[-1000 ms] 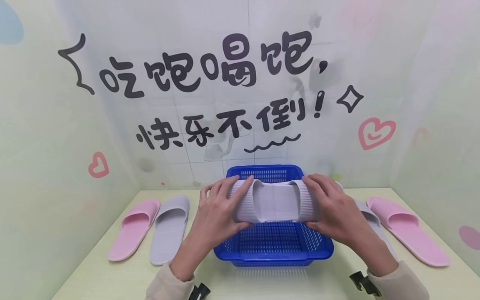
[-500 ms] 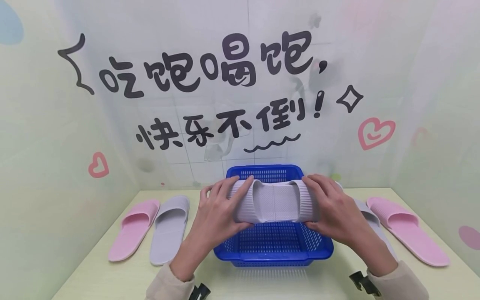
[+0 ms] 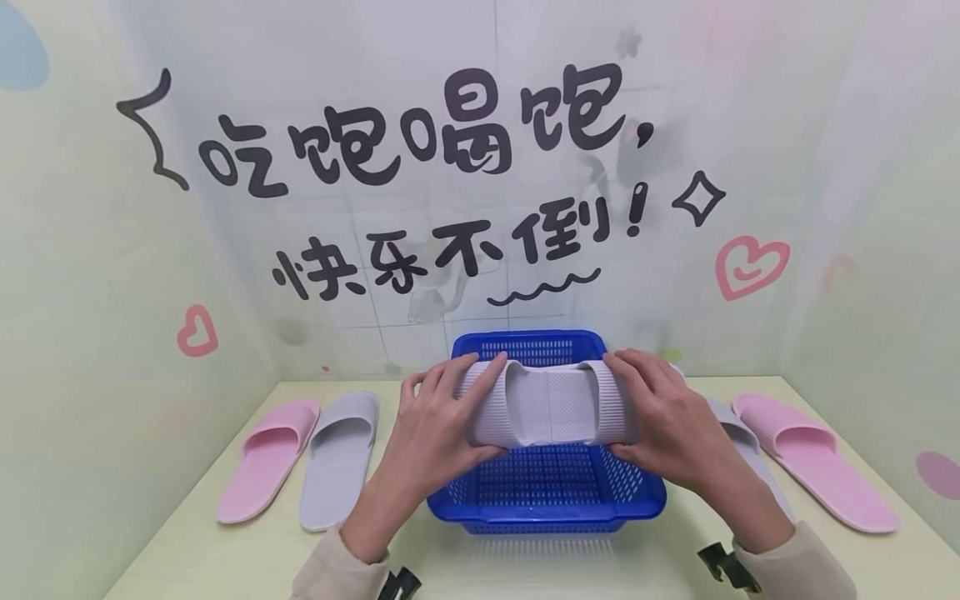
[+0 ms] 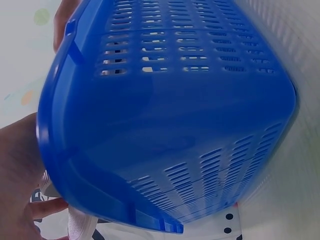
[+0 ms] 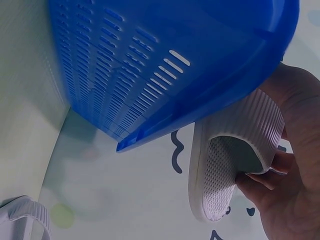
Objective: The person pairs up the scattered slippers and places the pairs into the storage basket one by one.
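Note:
Two pale lilac slippers (image 3: 551, 404) appear fitted together into one bundle, with a ribbed strap at either end and a textured footbed showing between. My left hand (image 3: 438, 412) grips the left end, fingers over the top and thumb below. The other end is held by my right hand (image 3: 667, 417) in the same way. The bundle is above the blue basket (image 3: 555, 513). In the right wrist view, a ribbed slipper strap (image 5: 265, 117) lies against the fingers. The basket wall (image 4: 150, 105) hides most of the bundle in the left wrist view.
On the left of the table (image 3: 202, 558) lie a pink slipper (image 3: 262, 467) and a grey slipper (image 3: 339, 467). A second pink slipper (image 3: 825, 471) lies at the right, beside another grey slipper (image 3: 750, 446) partly behind my right arm. A printed wall stands behind.

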Demonstrator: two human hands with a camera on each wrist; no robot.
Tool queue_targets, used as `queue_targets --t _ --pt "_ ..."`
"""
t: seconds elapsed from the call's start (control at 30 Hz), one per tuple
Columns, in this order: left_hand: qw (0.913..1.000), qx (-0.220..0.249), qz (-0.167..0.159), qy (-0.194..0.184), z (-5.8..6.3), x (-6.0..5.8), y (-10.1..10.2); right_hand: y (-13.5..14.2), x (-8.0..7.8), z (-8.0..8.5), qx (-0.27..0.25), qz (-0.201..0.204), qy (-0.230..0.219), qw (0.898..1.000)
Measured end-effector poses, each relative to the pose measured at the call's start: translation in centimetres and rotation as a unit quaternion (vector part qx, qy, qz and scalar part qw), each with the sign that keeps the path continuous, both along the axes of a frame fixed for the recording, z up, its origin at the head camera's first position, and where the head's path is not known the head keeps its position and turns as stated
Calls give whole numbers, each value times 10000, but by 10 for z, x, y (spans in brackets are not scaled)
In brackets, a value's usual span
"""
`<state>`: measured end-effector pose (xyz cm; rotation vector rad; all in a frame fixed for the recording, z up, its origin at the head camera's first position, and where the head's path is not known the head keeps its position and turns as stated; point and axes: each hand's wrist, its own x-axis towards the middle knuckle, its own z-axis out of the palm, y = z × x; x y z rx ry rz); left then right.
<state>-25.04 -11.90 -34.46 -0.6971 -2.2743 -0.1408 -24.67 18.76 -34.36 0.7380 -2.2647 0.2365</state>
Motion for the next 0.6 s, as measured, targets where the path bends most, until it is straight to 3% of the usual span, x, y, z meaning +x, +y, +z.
queue_targets --t 0.6 --pt "9999 -48 103 22 1 3 2 -2 1 -1 -3 -47 68 10000"
